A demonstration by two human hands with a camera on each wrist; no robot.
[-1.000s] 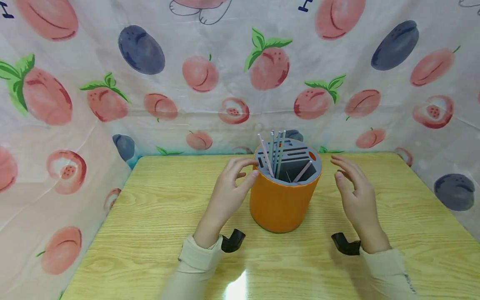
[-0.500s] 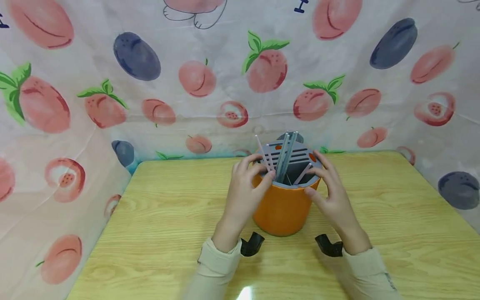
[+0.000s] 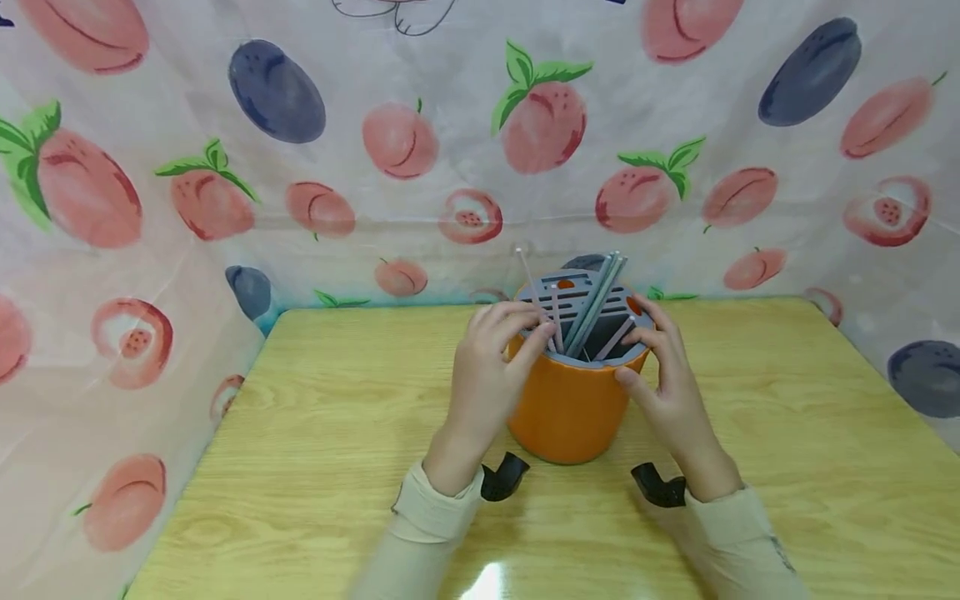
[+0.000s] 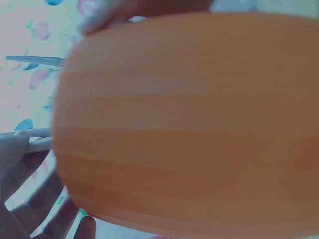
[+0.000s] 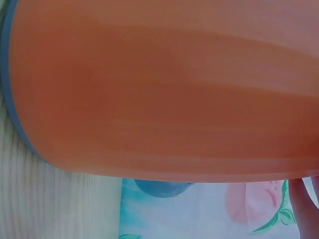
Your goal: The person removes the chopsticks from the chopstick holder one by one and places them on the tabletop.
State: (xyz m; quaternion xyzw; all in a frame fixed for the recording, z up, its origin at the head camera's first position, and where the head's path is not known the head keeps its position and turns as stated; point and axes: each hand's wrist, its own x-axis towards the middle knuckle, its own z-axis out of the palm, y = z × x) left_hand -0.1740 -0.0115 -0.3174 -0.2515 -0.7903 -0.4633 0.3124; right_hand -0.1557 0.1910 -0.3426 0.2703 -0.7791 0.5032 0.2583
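An orange utensil holder (image 3: pixel 567 408) stands upright on the table, its grey slotted top (image 3: pixel 581 287) facing up. Several pale green chopsticks (image 3: pixel 596 302) lean to the right in its open compartment. My left hand (image 3: pixel 486 375) is at the left rim, thumb and forefinger pinching a pale pink chopstick (image 3: pixel 528 273); the left wrist view also shows fingers (image 4: pixel 12 147) on thin sticks. Another pink chopstick (image 3: pixel 557 304) stands close by, and a short pink one (image 3: pixel 617 337) leans at right. With curled fingers, my right hand (image 3: pixel 671 396) holds the holder's right rim. The chopsticks' lower ends are hidden.
The wood-grain table (image 3: pixel 322 442) extends on both sides of the holder. Behind it hangs a fruit-printed cloth (image 3: pixel 465 142), close to the holder's back. Black curved pieces (image 3: pixel 506 477) stick out at both cuffs.
Both hands have come inward to the holder: the left now pinches a pink chopstick, and the right, earlier apart, holds the rim. The green chopsticks lean farther right.
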